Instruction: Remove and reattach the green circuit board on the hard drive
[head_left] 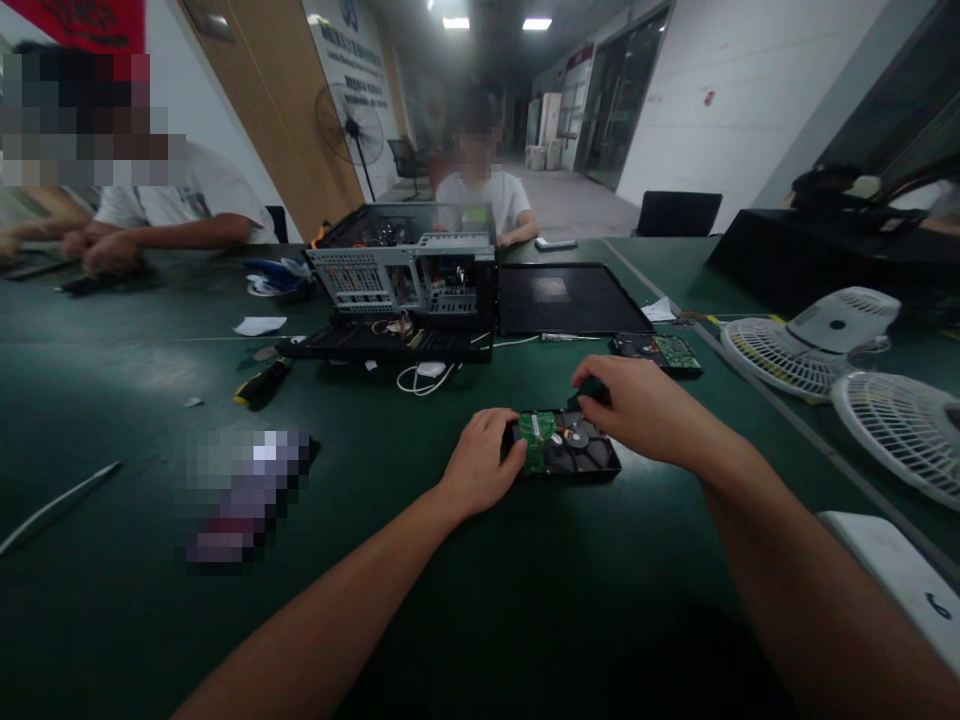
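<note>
You have the drive (581, 455) flat on the table (420, 610) in front of you, board side up. Your left hand (484, 460) grips its left end, thumb toward the near side and fingers toward the far side; your right hand (634, 405) is closed around a dark tool (590, 392) over the far edge, though I cannot tell where its tip sits. Done, by the look of it: the case (360, 280) stands open beyond, with 1 panel (574, 300) lying flat at its right. Not yet done, I judge: your drive's green board (537, 428) is in place, and the 2nd drive (675, 352), near the panel's close right corner, lies with its board on too.
</note>
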